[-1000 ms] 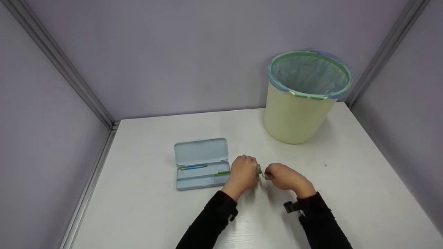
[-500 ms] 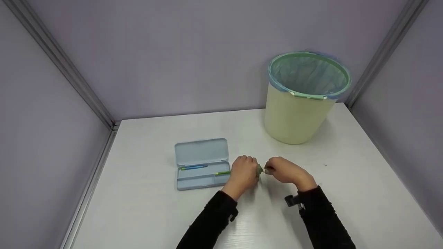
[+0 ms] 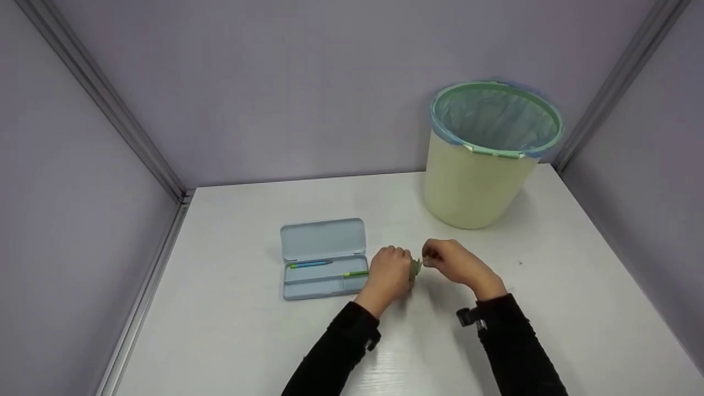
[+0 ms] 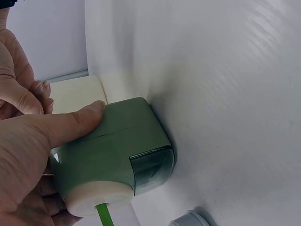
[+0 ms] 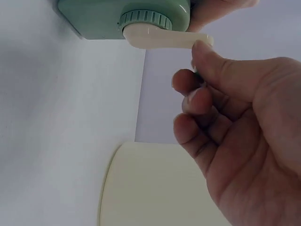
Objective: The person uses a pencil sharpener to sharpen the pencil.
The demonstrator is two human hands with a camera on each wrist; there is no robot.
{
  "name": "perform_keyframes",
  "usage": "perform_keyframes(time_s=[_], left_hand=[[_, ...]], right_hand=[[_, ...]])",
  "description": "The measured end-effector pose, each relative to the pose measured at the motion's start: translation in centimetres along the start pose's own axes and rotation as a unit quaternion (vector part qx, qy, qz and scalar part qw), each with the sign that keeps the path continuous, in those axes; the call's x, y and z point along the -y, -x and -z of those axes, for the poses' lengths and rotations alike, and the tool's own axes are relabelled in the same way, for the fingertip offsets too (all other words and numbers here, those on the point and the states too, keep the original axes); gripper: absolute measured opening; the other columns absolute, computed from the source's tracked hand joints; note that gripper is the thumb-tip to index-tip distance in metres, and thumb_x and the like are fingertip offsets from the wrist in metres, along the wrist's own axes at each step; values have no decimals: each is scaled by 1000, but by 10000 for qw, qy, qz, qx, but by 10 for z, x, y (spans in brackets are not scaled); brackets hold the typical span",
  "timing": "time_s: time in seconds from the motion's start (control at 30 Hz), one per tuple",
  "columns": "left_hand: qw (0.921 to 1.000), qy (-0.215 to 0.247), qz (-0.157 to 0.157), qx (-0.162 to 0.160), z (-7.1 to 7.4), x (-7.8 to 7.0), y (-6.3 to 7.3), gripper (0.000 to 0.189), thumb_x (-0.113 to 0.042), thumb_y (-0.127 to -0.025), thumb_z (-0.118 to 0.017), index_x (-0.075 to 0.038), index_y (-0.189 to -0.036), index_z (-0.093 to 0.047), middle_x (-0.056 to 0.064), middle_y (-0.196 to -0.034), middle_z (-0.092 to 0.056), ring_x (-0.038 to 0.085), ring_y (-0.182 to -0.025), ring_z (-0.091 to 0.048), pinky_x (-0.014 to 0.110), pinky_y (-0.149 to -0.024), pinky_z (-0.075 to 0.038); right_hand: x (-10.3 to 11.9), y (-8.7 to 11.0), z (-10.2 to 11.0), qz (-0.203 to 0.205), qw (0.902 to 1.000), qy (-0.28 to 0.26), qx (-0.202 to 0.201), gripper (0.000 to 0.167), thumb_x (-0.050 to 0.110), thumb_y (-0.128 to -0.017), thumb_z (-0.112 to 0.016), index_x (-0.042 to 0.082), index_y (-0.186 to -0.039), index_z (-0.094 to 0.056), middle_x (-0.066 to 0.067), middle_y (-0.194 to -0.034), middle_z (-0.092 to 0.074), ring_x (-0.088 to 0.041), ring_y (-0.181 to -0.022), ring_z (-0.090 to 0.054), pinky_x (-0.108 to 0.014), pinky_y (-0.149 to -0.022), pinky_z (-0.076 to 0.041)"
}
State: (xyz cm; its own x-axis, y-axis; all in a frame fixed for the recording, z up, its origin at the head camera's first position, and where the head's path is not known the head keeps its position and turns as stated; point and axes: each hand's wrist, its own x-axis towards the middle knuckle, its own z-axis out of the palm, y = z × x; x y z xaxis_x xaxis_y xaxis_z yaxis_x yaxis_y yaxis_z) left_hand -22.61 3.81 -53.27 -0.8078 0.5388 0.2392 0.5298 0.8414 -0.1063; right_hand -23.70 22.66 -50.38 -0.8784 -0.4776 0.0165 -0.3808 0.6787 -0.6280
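Note:
My left hand (image 3: 389, 273) grips a green pencil sharpener (image 4: 113, 141), thumb along its top. The sharpener has a cream collar and a dark see-through window near the table. From that collar sticks a green pencil (image 4: 104, 215), which overlaps the pencil case in the head view. On the sharpener's opposite side, my right hand (image 3: 454, 264) pinches the end of a cream crank handle (image 5: 162, 38), thumb on its tip and the other fingers curled below. In the head view my left hand hides most of the sharpener.
A light blue pencil case (image 3: 323, 240) lies with its lid up left of my hands, with blue pens (image 3: 311, 264) in its upper compartment. At the back right stands a pale yellow bin (image 3: 476, 187) with a blue liner. Partition walls enclose the white table (image 3: 236, 341).
My right hand has risen in the head view, turning the crank handle upward. The left hand and sharpener stay in nearly the same place.

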Motion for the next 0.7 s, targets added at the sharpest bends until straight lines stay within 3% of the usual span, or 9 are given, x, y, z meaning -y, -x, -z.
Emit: perform_keyframes(time_s=[0.07, 0.23, 0.53, 0.7], left_hand=[[10000, 7, 10, 59, 0, 0, -1, 39, -39, -81, -83, -9, -104, -74, 2, -93, -72, 19, -88, -66, 32, -84, -53], [10000, -44, -32, 0, 0, 0, 0, 34, -35, -83, -82, -9, -103, -74, 2, -91, -71, 19, -86, -66, 32, -83, -53], [9999, -69, -53, -98, -1, 2, 0, 36, -35, -79, -85, -9, -101, -74, 1, -89, -70, 18, -83, -66, 31, -81, -53], [9999, -75, 41, -65, -2, 5, 0, 37, -35, -79, -86, -9, -103, -75, 1, -90, -71, 18, -84, -66, 31, -81, -53]], right_hand=[[-1, 0, 0, 32, 10000, -23, -40, 0, 3, -96, -69, 3, -96, -69, -4, -90, -71, -16, -82, -65, -38, -74, -53], [-3, -1, 1, 341, 9990, 185, -210, 8, 2, -93, -72, 7, -88, -70, -2, -87, -68, -15, -81, -62, -35, -73, -52], [-3, -1, -3, 463, 9964, 376, -609, 5, 2, -92, -73, 3, -88, -74, -3, -89, -67, -18, -83, -65, -36, -75, -54], [3, -8, -9, 523, 9913, 814, -897, 5, 1, -92, -73, 3, -91, -77, -4, -89, -68, -22, -85, -68, -39, -76, -57]])
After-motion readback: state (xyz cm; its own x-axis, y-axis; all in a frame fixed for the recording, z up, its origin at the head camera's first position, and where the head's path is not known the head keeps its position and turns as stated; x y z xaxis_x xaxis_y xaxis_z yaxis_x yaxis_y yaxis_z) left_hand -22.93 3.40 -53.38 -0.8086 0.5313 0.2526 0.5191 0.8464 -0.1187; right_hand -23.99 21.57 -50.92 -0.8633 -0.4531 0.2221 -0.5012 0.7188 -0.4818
